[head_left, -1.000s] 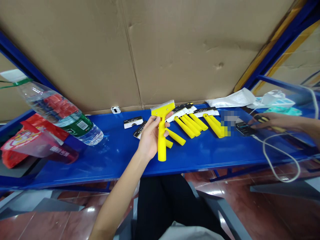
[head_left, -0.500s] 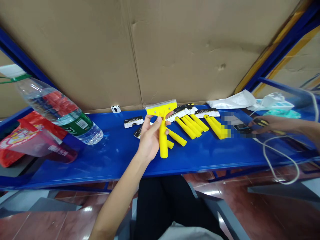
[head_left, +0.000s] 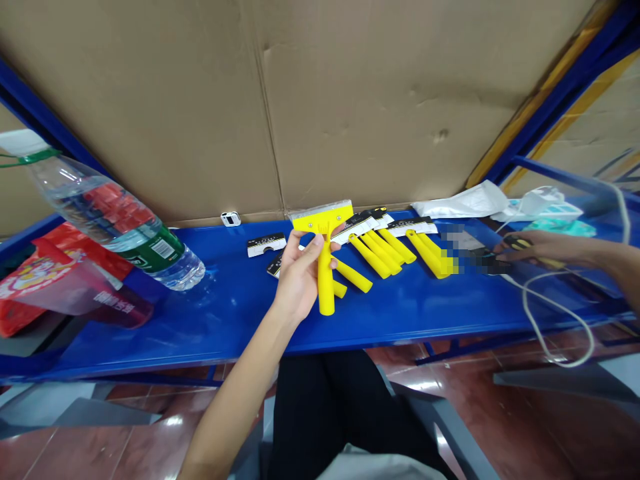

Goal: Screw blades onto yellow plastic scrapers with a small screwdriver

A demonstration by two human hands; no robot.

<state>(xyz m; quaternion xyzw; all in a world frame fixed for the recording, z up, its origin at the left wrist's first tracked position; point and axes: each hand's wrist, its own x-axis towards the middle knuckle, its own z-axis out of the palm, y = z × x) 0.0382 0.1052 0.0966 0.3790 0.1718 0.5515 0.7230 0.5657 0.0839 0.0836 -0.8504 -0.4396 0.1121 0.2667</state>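
My left hand (head_left: 299, 277) is closed around the upper handle of a yellow scraper (head_left: 327, 287), holding it upright over the bench. Its wide head carries two screws and a clear cover along the top edge. Behind it lie more yellow scrapers (head_left: 367, 257), their heads in black-and-white card sleeves. Another pair of yellow scrapers (head_left: 431, 257) lies farther right. At the right end, my right hand (head_left: 543, 248), slightly blurred, is closed on a tool with a black-and-yellow handle (head_left: 520, 243); its exact kind is unclear. Dark items beside those fingers are partly pixelated.
On the blue bench (head_left: 225, 313), a water bottle (head_left: 150, 233) leans at left beside a reddish cup (head_left: 120, 303) and a red bag (head_left: 65, 250). A loose card sleeve (head_left: 267, 244) and a small white device (head_left: 231, 219) lie behind. A white cable (head_left: 560, 360) loops over the front edge.
The view has shifted very slightly. My left hand keeps the scraper in nearly the same place, and my right hand stays at the right end with the tool.
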